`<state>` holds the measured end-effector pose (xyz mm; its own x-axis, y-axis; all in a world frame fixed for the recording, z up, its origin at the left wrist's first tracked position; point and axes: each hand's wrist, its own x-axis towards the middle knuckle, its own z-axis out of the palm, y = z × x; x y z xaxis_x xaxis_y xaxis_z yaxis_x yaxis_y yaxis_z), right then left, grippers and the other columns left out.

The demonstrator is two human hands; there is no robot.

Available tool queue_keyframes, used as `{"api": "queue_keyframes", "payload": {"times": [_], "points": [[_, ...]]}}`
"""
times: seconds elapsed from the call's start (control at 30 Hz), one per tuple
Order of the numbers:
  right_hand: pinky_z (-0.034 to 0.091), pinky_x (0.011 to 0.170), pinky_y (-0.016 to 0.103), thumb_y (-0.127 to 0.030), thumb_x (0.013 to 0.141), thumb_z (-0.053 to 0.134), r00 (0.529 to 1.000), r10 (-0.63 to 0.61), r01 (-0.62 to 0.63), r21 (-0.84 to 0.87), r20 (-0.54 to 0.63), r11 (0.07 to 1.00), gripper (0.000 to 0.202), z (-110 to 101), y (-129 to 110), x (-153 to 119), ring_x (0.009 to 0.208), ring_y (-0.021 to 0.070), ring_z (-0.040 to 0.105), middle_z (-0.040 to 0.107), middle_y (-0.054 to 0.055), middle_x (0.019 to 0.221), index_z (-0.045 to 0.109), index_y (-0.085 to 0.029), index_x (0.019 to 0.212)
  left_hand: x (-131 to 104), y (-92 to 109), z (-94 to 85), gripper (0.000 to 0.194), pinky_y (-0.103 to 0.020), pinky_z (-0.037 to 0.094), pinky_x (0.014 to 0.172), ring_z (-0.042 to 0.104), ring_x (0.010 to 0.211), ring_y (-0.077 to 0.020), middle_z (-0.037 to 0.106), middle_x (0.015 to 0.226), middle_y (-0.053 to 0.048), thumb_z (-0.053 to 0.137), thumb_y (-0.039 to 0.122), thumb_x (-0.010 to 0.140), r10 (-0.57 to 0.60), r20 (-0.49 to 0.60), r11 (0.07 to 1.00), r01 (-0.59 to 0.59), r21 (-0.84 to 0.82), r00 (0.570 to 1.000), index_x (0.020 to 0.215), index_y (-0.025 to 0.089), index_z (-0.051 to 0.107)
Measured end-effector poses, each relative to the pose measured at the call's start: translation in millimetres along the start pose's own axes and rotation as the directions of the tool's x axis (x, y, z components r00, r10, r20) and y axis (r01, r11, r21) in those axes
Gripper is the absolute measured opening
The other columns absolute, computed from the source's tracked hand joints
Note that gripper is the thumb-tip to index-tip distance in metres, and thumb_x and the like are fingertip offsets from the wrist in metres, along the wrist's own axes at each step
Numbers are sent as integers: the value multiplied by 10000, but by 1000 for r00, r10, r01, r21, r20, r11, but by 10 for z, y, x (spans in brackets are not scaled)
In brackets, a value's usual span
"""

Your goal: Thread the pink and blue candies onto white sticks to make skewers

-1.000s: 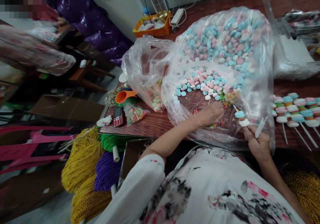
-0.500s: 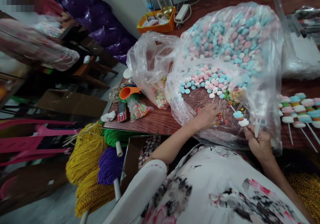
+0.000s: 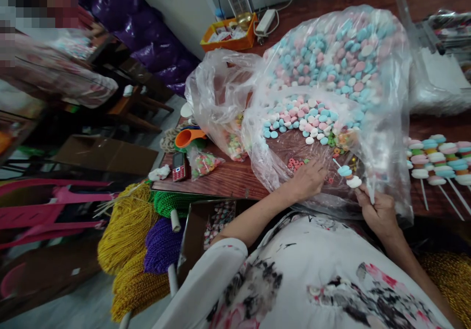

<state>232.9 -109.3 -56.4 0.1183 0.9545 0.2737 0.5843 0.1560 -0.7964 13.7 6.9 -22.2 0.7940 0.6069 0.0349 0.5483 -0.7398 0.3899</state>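
A large clear plastic bag (image 3: 390, 98) lies open on the table, full of pink, blue and white round pieces (image 3: 312, 118). My right hand (image 3: 379, 211) pinches a white stick threaded with blue, brown and white pieces (image 3: 345, 171); its bare tip points up and left. Inside the bag's mouth, my left hand (image 3: 311, 179) reaches down with fingers bent together, next to small red rings (image 3: 295, 164). Whether its fingertips hold a piece is too small to tell. Several finished-looking threaded sticks (image 3: 437, 160) lie at the right.
Left of the bag are a smaller clear bag (image 3: 221, 84), an orange scoop (image 3: 189, 137), a phone (image 3: 179, 166) and a small bead packet (image 3: 205, 163). An orange tray (image 3: 228, 37) stands behind. Yellow cord bundles (image 3: 127, 231) hang below the table edge. A person sits at far left.
My left hand has shifted slightly to the right and down, uncovering more red rings. The stick in my right hand has moved slightly left with that hand.
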Motion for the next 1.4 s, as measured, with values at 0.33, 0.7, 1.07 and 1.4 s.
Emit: {"api": "queue_keyframes", "payload": {"times": [0.33, 0.7, 1.07, 1.4], "points": [[428, 515, 260, -309, 954, 548, 997, -30, 33, -38, 75, 999, 261, -1, -189, 86, 478, 136, 533, 625, -3, 578, 762, -177, 881, 55, 10, -108, 363, -273, 581, 579, 677, 588, -123, 730, 783, -27, 847, 465, 737, -560, -103, 168, -10, -986, 822, 862, 140, 746], [451, 523, 263, -259, 908, 478, 974, 0, 26, -112, 227, 993, 310, 79, -264, 183, 519, 172, 602, 708, 39, 652, 774, -185, 963, -25, -85, -151, 109, -342, 596, 844, 728, 871, -157, 783, 888, -57, 669, 218, 903, -308, -623, 759, -209, -617, 719, 836, 191, 750], [457, 517, 260, -335, 926, 602, 1000, 5, -5, 11, -28, 1000, 234, 86, -239, 55, 481, 136, 557, 656, -7, 599, 767, -185, 858, -59, -36, 42, 182, -307, 571, 757, 697, 791, -143, 764, 836, -51, 651, 334, 928, -373, -604, 769, -130, -626, 705, 876, 187, 746], [465, 545, 284, -385, 943, 581, 999, 36, -37, 39, 28, 999, 295, 138, -246, 33, 494, 148, 518, 568, -8, 543, 768, -193, 822, 25, 115, -71, 670, -243, 554, 623, 657, 621, -97, 691, 801, 26, 925, 403, 634, -543, 3, -115, -71, -991, 840, 1218, 190, 675]]}}
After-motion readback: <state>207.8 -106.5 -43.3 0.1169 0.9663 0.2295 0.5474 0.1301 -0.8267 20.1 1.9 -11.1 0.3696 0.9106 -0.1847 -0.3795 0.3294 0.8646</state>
